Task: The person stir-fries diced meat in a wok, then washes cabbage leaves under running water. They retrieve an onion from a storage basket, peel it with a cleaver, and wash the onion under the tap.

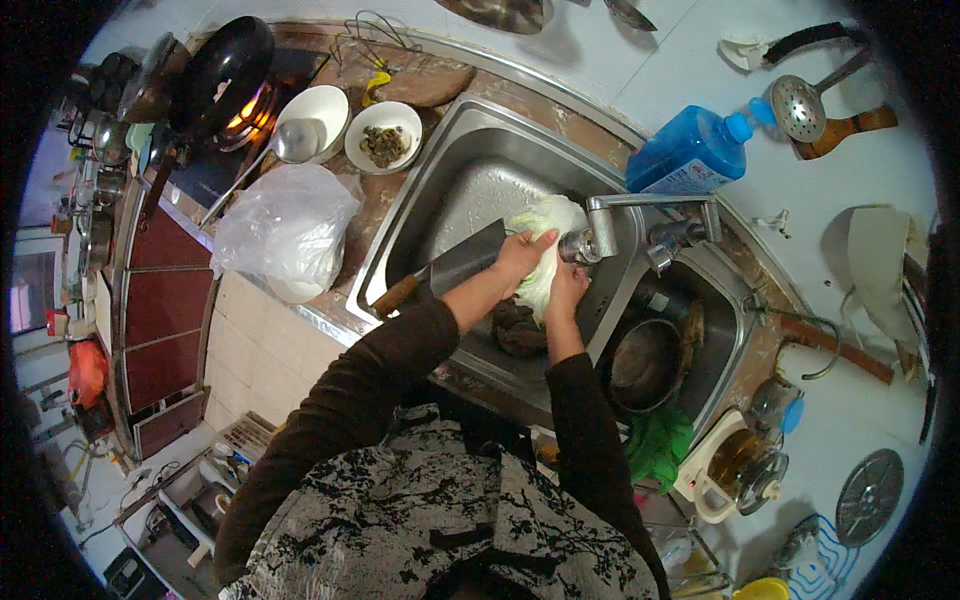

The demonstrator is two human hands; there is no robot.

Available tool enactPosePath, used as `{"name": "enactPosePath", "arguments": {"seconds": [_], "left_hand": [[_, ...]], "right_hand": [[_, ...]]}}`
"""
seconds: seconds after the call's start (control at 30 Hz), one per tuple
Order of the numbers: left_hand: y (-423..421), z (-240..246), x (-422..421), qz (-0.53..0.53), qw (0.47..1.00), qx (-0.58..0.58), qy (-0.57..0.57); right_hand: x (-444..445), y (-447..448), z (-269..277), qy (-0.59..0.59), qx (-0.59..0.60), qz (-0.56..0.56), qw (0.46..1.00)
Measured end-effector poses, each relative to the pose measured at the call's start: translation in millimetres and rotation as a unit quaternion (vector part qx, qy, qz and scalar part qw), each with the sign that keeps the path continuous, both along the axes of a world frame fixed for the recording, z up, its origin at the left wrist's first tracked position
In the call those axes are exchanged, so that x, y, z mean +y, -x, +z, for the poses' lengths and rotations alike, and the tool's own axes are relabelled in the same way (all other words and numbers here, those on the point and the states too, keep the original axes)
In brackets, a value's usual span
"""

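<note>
Both of my hands are on a pale green leafy vegetable, likely a cabbage [551, 214], over the larger steel sink basin [480, 176]. My left hand [521, 259] grips its left side, and my right hand [566, 289] holds its lower right side. The faucet head [577, 246] is right beside the vegetable and partly covers it. A cleaver [469, 259] with a wooden handle lies left of my left hand, across the basin's near left part. Below the vegetable, a dark brown lump [517, 328] sits in the basin.
Left of the sink stand a bowl of dark food [384, 142], a white bowl with a ladle [315, 112] and a plastic bag [285, 225]. A wok [225, 75] is by a lit burner [251, 112]. A blue detergent bottle [686, 150] stands behind; a pan [645, 364] fills the right basin.
</note>
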State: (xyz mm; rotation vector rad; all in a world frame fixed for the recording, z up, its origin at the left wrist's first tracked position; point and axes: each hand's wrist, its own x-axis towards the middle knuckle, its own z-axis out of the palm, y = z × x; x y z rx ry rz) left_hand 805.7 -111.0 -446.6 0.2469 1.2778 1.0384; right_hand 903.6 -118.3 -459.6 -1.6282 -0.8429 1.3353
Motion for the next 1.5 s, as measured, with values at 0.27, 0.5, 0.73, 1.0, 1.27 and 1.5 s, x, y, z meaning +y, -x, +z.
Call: {"name": "enactPosePath", "arguments": {"seconds": [0.27,0.5,0.73,1.0,1.27,1.5], "left_hand": [[7.0,-1.4,13.5,0.067,0.992,-0.088,0.053],[4.8,6.2,2.9,0.013,0.999,-0.035,-0.004],[5.6,11.4,-26.8,-0.071,0.987,0.102,-0.099],[3.7,-5.6,-38.7,-0.15,0.966,0.165,-0.127],[7.1,29.8,-21.2,-0.036,0.989,-0.102,0.1],[-5.3,-6.8,-20.7,-0.048,0.999,-0.005,0.018]], "right_hand": [[-5.5,-31.8,27.7,-0.132,-0.029,0.299,0.945],[-9.5,-19.3,17.7,0.029,0.09,0.139,0.986],[13.8,-19.2,3.7,0.034,-0.049,0.031,0.998],[31.2,4.0,-0.9,-0.026,-0.083,-0.017,0.996],[28.0,-14.2,-26.6,0.165,0.386,-0.053,0.906],[20.8,-6.6,-15.3,0.074,-0.028,0.06,0.995]]}}
